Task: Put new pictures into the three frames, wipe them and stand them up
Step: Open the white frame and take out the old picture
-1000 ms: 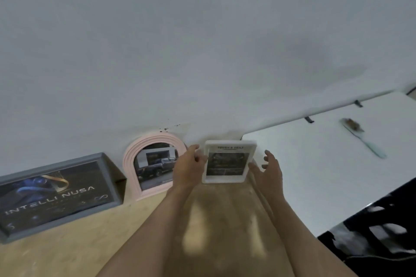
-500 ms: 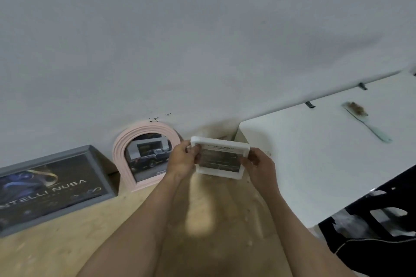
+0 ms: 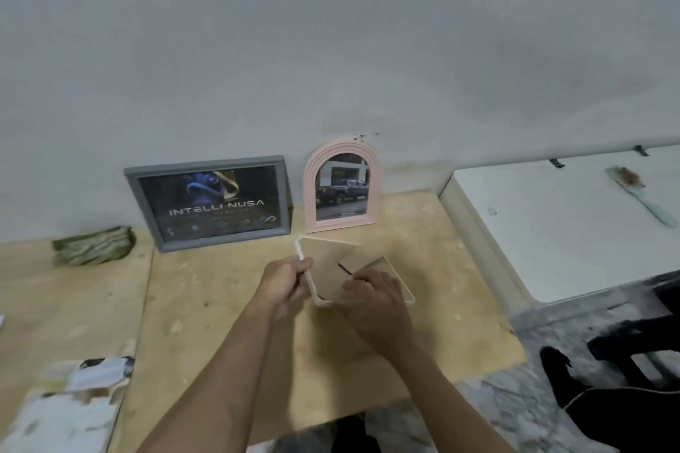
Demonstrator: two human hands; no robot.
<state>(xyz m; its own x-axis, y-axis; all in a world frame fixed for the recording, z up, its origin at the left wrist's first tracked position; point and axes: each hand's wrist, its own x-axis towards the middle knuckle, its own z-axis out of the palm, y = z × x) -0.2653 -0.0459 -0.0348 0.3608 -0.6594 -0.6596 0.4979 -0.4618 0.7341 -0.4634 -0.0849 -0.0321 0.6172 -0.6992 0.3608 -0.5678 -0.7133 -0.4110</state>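
It looks like a plain work room in a home: a bare plywood table [image 3: 206, 305] against a grey wall [image 3: 331, 29], a marble-look floor [image 3: 515, 412], and a white table [image 3: 552, 232] beside it.
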